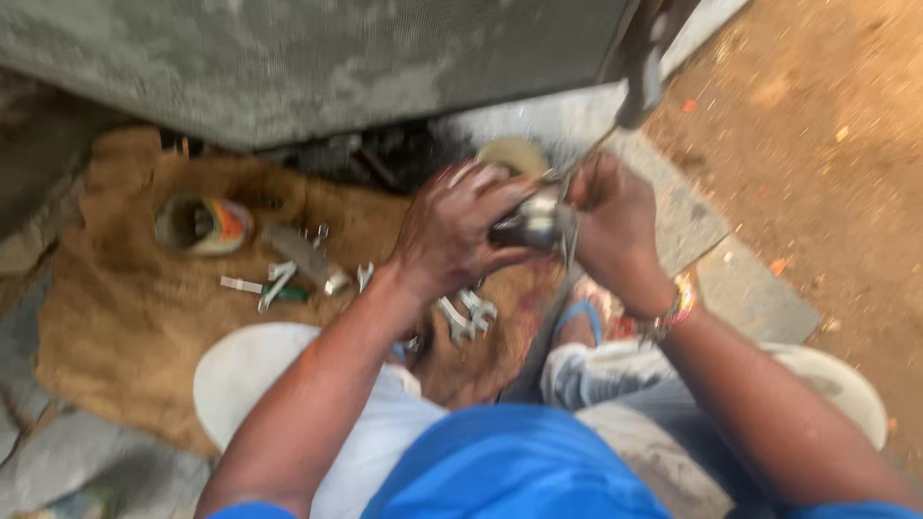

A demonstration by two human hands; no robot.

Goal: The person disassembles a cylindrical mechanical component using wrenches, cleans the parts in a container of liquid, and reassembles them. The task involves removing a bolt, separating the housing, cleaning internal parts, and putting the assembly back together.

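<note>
My left hand [450, 231] grips a small dark and silver metal part [532, 226] at chest height, in a blurred view. My right hand [615, 226] closes on the same part from the right side, near a thin cable [588, 154] that runs up to a dark bar [642, 82]. Below my hands several open-ended wrenches [466, 315] lie on a brown burlap sack [125, 317]. What exactly the right fingers pinch is hidden by the blur.
A grey finned panel [288, 58] stands at the top. On the sack lie a round colourful tin [204, 224], a metal tool [306, 256] and more wrenches [274, 284]. My knees and a blue sandal strap [579, 315] sit below. Bare dirt [827, 144] lies right.
</note>
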